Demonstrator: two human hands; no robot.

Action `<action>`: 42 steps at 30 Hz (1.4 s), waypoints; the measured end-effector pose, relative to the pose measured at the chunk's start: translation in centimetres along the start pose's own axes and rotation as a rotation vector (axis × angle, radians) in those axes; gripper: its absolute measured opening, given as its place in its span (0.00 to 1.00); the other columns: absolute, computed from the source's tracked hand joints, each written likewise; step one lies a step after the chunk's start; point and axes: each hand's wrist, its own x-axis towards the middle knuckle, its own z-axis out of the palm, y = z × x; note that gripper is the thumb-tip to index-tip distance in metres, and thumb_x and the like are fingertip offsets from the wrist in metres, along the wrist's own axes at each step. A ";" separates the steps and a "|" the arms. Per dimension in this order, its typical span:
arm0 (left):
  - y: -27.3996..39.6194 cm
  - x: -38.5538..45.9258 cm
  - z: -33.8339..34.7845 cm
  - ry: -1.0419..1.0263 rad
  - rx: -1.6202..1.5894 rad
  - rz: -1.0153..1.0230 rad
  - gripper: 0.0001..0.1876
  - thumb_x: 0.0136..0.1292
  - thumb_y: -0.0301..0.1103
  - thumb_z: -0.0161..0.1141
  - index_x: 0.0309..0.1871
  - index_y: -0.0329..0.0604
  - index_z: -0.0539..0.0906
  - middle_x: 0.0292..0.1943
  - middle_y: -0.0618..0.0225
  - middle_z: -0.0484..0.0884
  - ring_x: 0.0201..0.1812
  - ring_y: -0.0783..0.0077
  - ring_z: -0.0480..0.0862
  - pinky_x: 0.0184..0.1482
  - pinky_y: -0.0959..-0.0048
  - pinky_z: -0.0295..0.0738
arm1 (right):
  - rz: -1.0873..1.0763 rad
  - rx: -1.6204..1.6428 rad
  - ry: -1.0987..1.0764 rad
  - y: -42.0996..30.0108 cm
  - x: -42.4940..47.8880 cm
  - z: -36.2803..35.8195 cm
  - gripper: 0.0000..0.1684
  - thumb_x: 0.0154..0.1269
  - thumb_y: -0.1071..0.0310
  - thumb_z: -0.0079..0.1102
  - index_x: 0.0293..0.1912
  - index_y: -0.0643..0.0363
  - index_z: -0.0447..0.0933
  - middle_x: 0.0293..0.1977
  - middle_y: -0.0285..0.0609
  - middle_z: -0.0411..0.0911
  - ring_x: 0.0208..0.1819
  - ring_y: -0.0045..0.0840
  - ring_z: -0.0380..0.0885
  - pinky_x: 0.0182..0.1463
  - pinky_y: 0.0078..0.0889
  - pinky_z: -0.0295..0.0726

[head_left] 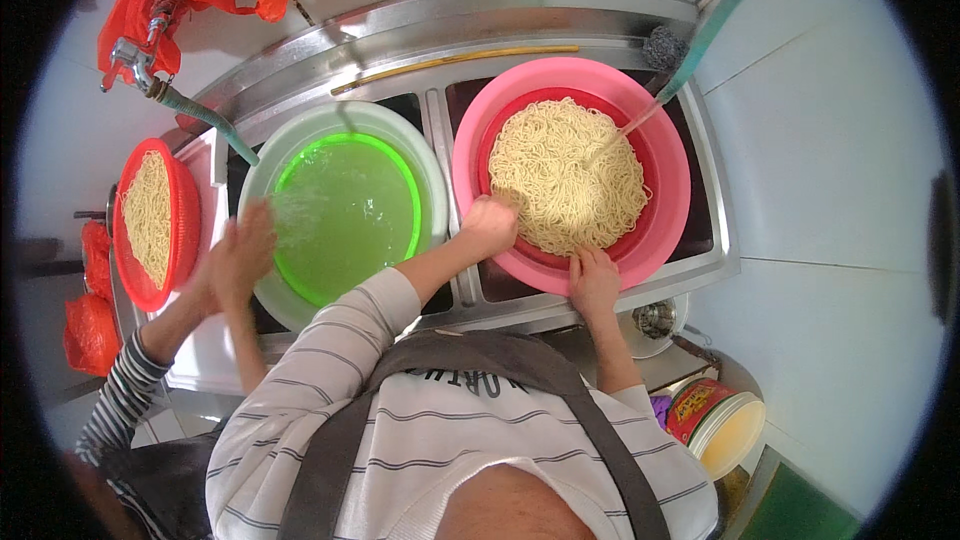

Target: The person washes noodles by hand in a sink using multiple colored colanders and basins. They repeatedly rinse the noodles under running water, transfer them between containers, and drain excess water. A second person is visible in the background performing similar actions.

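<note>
A pink plastic basin [568, 73] sits over the right sink bowl, with a red colander [491, 116] inside it. Pale noodles [562, 172] fill the colander in a round heap. My left hand [491, 225] is curled at the colander's left edge, against the noodles, its fingertips partly hidden. At the near edge, my right hand [595, 281] reaches over the basin rim, fingers bent onto the colander's side. From the upper right, a teal hose [705, 41] runs a thin stream of water onto the noodles.
A pale green basin [259, 270] of water with a bright green ring stands left. Beside it another person's hands [244, 255] are blurred. Further left is a red basket [187, 202] of noodles. A wooden stick [457, 64] and scouring pad [664, 49] lie behind; a plastic bucket [712, 420] stands lower right.
</note>
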 end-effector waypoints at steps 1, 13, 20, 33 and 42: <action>0.0 -0.3 -0.1 -0.003 0.005 -0.006 0.09 0.53 0.34 0.54 0.31 0.39 0.80 0.30 0.56 0.81 0.35 0.55 0.82 0.42 0.57 0.75 | 0.029 0.004 -0.005 0.0 0.0 0.1 0.12 0.58 0.63 0.57 0.39 0.59 0.78 0.38 0.47 0.77 0.44 0.41 0.76 0.46 0.43 0.74; 1.2 0.2 -1.4 -0.231 -0.007 -0.146 0.11 0.47 0.28 0.57 0.35 0.39 0.84 0.38 0.53 0.83 0.42 0.56 0.84 0.43 0.61 0.80 | 0.082 -0.027 -0.062 0.7 -0.3 1.0 0.09 0.60 0.64 0.55 0.33 0.59 0.79 0.33 0.47 0.78 0.36 0.43 0.78 0.39 0.42 0.76; 0.7 0.2 -0.4 -0.230 0.052 -0.155 0.10 0.47 0.31 0.56 0.30 0.40 0.86 0.33 0.55 0.85 0.40 0.59 0.85 0.44 0.64 0.79 | 0.058 -0.064 -0.163 0.9 0.6 0.7 0.12 0.61 0.61 0.55 0.35 0.59 0.80 0.33 0.47 0.79 0.36 0.43 0.77 0.38 0.44 0.76; 1.3 0.4 -0.4 -0.153 0.022 -0.093 0.10 0.45 0.30 0.57 0.30 0.38 0.85 0.33 0.52 0.84 0.38 0.56 0.85 0.40 0.62 0.79 | 0.017 0.052 -0.148 2.2 -0.2 1.4 0.11 0.61 0.64 0.56 0.38 0.60 0.80 0.34 0.50 0.79 0.38 0.44 0.78 0.39 0.43 0.76; -0.7 -0.3 1.6 0.080 -0.008 -0.037 0.10 0.53 0.35 0.54 0.35 0.42 0.81 0.36 0.54 0.82 0.38 0.55 0.83 0.42 0.58 0.76 | -0.273 -0.052 0.379 -1.0 13.1 -13.6 0.26 0.64 0.72 0.52 0.61 0.64 0.65 0.62 0.58 0.62 0.64 0.50 0.61 0.67 0.45 0.60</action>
